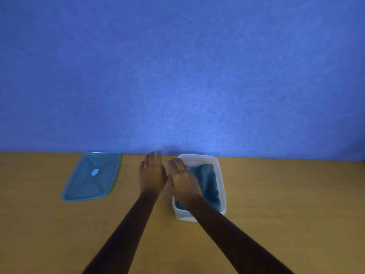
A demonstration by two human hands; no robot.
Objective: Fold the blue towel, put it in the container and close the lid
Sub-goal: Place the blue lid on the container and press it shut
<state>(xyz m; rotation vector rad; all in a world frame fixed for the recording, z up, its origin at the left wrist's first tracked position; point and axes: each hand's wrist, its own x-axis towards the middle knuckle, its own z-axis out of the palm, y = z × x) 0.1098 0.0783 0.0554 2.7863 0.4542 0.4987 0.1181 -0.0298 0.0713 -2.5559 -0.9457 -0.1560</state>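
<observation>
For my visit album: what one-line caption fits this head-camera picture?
Blue towel lies in the container; both open hands hover nearby, lid set aside.

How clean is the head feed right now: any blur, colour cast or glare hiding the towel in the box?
Head view: soft throughout, with a blue cast from the wall. No glare. The right hand hides part of the towel inside the container; the left hand and lid have slightly blurred edges.
</observation>
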